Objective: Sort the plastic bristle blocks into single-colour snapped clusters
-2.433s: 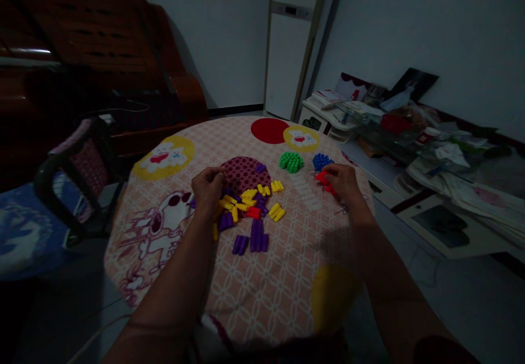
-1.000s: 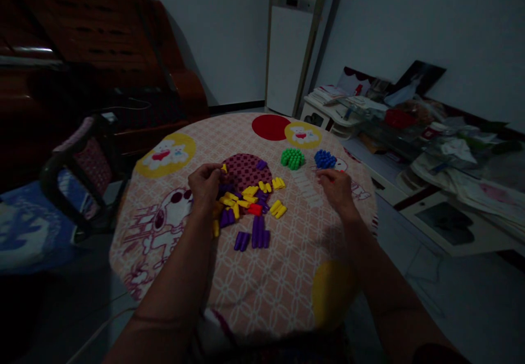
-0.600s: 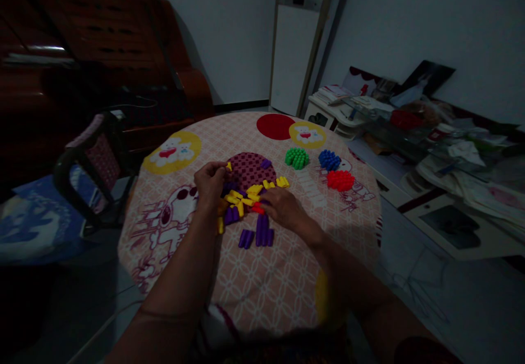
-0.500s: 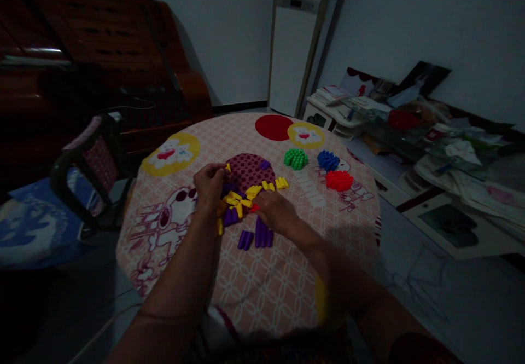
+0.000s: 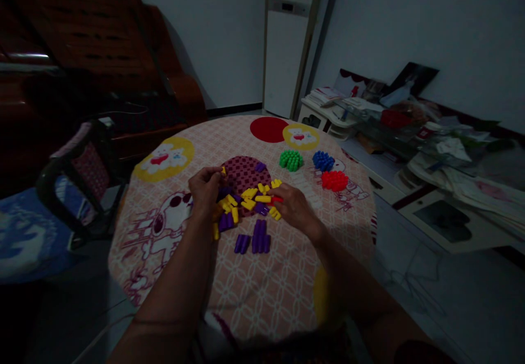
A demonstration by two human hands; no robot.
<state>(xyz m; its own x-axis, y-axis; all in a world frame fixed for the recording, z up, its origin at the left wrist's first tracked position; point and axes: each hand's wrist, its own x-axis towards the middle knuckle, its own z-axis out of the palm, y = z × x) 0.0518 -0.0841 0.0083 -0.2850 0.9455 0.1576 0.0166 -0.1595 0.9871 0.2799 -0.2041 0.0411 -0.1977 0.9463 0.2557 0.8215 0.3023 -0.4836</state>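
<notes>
A mixed heap of yellow and purple plastic pegs (image 5: 246, 202) lies in the middle of the round table (image 5: 246, 276). My left hand (image 5: 204, 189) is closed in a pinch on a yellow peg at the heap's left edge. My right hand (image 5: 296, 209) rests at the heap's right side, fingers pinched on a red peg (image 5: 275, 200). Three sorted clusters stand further right: green pegs (image 5: 291, 160), blue pegs (image 5: 323, 161) and red pegs (image 5: 334, 180). A short row of purple pegs (image 5: 253, 242) lies nearer to me.
The table wears a pink cartoon-print cloth. A dark chair (image 5: 77, 183) stands at its left. Low white furniture (image 5: 328, 117) piled with papers and clutter runs along the right wall. A dark wooden sofa (image 5: 82, 68) fills the back left.
My right hand left the red cluster at the right, reached into the mixed heap, and now pinches a red peg lifted from it. My left hand stayed at the heap's left edge.
</notes>
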